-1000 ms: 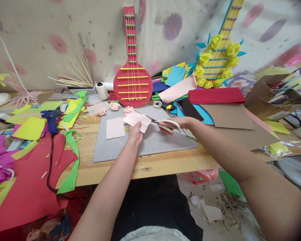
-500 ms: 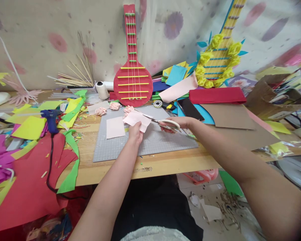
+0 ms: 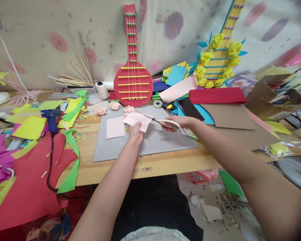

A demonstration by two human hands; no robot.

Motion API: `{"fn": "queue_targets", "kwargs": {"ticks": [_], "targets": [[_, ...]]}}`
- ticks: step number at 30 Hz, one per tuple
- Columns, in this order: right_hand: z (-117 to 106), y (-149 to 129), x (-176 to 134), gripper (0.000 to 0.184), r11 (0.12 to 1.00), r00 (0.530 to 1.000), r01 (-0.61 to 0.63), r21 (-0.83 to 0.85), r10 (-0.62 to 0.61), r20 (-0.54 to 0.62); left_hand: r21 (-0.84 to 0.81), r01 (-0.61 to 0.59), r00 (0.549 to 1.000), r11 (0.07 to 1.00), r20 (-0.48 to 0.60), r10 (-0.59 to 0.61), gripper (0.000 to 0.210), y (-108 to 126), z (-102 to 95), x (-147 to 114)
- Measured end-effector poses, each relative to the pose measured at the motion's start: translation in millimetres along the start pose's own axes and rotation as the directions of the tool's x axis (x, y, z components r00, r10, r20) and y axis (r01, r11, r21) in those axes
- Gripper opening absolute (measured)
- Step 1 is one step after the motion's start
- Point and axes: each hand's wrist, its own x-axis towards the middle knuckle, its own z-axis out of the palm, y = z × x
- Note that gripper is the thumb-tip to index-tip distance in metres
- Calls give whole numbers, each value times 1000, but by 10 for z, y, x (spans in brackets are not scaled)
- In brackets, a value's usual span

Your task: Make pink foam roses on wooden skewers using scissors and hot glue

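Pinched in my left hand [image 3: 135,133] is a small pale pink sheet of paper [image 3: 137,119], raised over the grey cutting mat [image 3: 165,145]. My right hand [image 3: 170,123] is wrapped round the light handles of a pair of scissors [image 3: 175,125]. Its blades point left and lie along the upper right edge of the sheet. Another pale pink square [image 3: 115,127] lies flat on the mat to the left. Just behind the held sheet are pink paper flowers [image 3: 128,109], partly covered by it; more pink flowers [image 3: 115,105] sit farther left.
A red paper guitar [image 3: 133,85] and a yellow one with flowers [image 3: 219,63] lean at the back. On the left are a blue glue gun [image 3: 51,119] with its cord, and coloured paper scraps. A phone [image 3: 190,109] and brown card [image 3: 230,117] lie right.
The scissors have closed and their blades have shifted slightly up and left across the sheet's upper edge. The left hand stays nearly in place.
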Motion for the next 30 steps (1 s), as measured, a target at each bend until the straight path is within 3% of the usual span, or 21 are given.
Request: {"fn": "queue_targets", "kwargs": {"ticks": [9,19,24,30], "targets": [[2,-7,-16,48,999,1000,-6,-42,5,-17,-1,1,1000,1000,18,-1,36,-30,-35,54],[-88,118,47,50,998,998,40,-44,-38,45,64,12,1000,998,8,-12,35,-16,-31,16],[-76,114,28,52,996,997,55,-73,-50,61,50,38,999,998,30,-40,20,41,-46,44],[-34,73,-46,55,998,990,61,-28,-56,132,200,-99,995,975,35,94,27,120,-108,92]]}}
